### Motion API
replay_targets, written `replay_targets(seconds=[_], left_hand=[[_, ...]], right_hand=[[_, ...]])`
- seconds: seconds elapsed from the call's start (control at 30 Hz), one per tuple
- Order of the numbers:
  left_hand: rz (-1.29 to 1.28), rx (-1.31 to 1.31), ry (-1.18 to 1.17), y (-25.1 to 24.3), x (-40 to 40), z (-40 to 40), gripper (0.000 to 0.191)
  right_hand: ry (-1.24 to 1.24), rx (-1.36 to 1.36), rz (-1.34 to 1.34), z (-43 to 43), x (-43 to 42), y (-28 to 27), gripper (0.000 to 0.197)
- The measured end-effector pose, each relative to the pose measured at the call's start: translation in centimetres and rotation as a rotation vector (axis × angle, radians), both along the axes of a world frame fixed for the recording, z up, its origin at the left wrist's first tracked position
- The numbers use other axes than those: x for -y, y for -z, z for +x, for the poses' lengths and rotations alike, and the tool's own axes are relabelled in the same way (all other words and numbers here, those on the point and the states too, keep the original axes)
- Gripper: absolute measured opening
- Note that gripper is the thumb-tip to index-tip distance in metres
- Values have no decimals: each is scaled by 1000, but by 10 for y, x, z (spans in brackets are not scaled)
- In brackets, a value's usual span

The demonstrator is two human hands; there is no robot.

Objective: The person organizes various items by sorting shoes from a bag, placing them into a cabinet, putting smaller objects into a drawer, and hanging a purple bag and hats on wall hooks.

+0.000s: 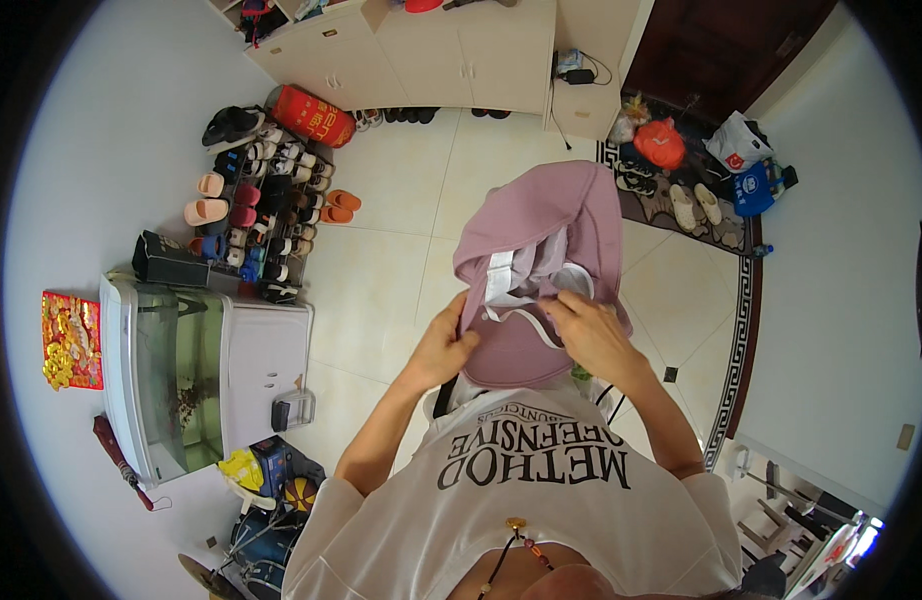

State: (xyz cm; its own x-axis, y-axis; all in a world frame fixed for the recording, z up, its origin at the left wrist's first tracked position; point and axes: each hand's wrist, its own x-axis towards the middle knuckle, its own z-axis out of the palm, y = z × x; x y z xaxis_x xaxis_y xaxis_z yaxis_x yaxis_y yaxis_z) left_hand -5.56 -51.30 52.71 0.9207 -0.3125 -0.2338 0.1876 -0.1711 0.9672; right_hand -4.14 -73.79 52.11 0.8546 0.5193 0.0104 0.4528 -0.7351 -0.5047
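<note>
A mauve-pink fabric sun hat with a wide brim hangs before my chest, its inner side turned up. Inside it show a white sweatband, pale mesh-like lining and a thin white strap. The hat's left edge is pinched between the thumb and fingers of my left hand. My right hand has its fingertips closed on the white inner band near the middle of the hat. What lies under the hat is mostly hidden.
A loaded shoe rack and a fish tank stand along the left wall. Cream cabinets line the far side. Bags and shoes sit on a dark doormat by the door. Drums stand at lower left.
</note>
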Motion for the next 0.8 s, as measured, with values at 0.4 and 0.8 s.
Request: replay_targets(seconds=[0.4,0.8], left_hand=[[456,240,128,-35,14,36,23],[15,6,97,-39,12,41,17]], right_hand=[[-309,-72,407,-8,-42,-19,9],[187,91,733,-13,-47,-14,8]])
